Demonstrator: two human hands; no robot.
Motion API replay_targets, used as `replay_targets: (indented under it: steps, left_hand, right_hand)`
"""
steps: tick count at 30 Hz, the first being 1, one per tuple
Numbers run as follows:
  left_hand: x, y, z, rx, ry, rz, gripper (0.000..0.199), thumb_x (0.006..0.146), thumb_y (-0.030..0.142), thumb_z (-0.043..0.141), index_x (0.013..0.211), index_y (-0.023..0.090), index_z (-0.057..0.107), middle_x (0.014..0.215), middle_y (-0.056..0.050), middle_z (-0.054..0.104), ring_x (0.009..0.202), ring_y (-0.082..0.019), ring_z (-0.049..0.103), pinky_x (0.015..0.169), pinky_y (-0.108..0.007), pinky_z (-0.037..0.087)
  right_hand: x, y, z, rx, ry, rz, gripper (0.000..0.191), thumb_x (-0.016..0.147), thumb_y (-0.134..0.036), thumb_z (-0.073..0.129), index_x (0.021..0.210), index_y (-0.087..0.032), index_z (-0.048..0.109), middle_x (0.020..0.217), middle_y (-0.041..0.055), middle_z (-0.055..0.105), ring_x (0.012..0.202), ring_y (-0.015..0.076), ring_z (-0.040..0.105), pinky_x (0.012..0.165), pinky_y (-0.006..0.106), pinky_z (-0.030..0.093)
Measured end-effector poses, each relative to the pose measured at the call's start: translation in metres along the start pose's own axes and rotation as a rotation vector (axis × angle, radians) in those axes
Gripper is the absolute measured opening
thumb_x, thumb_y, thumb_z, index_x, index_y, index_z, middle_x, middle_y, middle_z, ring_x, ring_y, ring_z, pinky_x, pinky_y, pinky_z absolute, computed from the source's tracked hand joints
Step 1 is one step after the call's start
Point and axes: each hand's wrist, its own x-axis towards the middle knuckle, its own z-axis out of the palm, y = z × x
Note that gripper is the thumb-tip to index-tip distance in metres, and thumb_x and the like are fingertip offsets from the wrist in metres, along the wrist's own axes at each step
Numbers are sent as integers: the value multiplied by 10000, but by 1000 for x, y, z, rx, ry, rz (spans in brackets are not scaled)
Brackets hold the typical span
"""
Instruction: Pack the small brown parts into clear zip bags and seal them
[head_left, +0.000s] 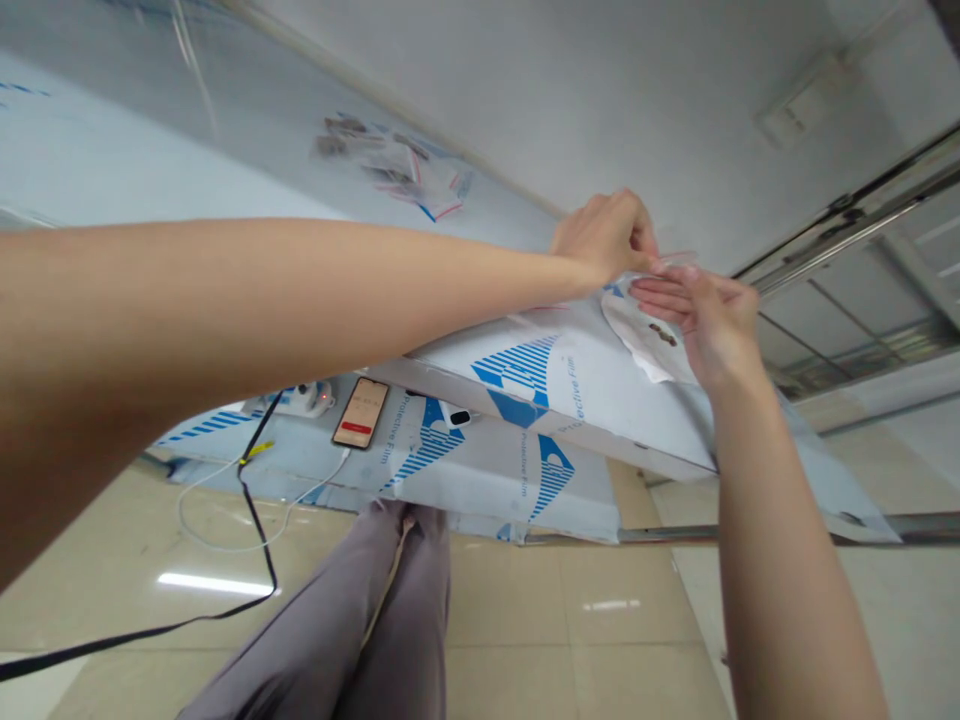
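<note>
My left hand [606, 235] is closed in a pinch at the edge of a small clear zip bag [681, 258] with a pinkish strip. My right hand [712, 310] meets it there, thumb and forefinger pressed on the same bag, its other fingers stretched out. The fingers partly hide the bag, and its contents cannot be made out. Just below the hands lies a white sheet of paper [637, 342], with a few small brown pieces [662, 335] on it.
Several clear zip bags [427, 185], some with dark contents, lie by the wall on the film-covered ledge [600, 390]. On the lower step are a phone [361, 412] on a white cable, a power strip [309, 400] and a small white device [456, 414]. A black strap [255, 520] trails down.
</note>
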Motion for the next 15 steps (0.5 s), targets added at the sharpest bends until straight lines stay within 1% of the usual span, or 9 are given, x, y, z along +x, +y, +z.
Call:
replay_targets:
  steps: [4, 6, 8, 12, 15]
  left_hand:
    - [-4, 7, 1, 108, -55, 44, 114, 678, 308, 712, 725, 206, 693, 907, -12, 662, 892, -166, 582, 759, -276, 436]
    - [-5, 9, 1, 148, -92, 52, 94, 704, 295, 697, 705, 204, 675, 955, -16, 644, 925, -165, 564, 777, -265, 428]
    - [-6, 10, 1, 172, -114, 48, 102, 704, 284, 704, 687, 198, 650, 962, -26, 633, 943, -176, 554, 790, -266, 421]
    - [-8, 10, 2, 161, -130, 43, 171, 634, 277, 761, 640, 175, 625, 914, -52, 626, 938, -227, 563, 783, -306, 418]
    - [-8, 8, 3, 146, -136, 21, 205, 623, 309, 765, 659, 164, 624, 905, -56, 617, 927, -230, 568, 793, -312, 421]
  right_hand:
    - [-4, -1, -2, -118, -10, 8, 157, 711, -465, 645, 708, -310, 668, 851, -24, 713, 834, 214, 670, 833, 389, 540]
    - [-5, 1, -3, -132, -19, 13, 121, 713, -443, 647, 715, -324, 666, 858, -29, 710, 840, 221, 666, 852, 406, 532]
    - [-3, 4, -4, -113, -38, 14, 126, 717, -424, 649, 738, -302, 674, 848, -8, 712, 827, 226, 666, 860, 424, 523]
    - [1, 11, -3, -60, -34, 2, 207, 675, -400, 687, 755, -209, 692, 808, 51, 708, 746, 222, 672, 813, 431, 528]
    - [2, 12, -4, -69, -73, -16, 268, 659, -444, 680, 743, -190, 694, 815, 51, 705, 752, 228, 671, 752, 408, 545]
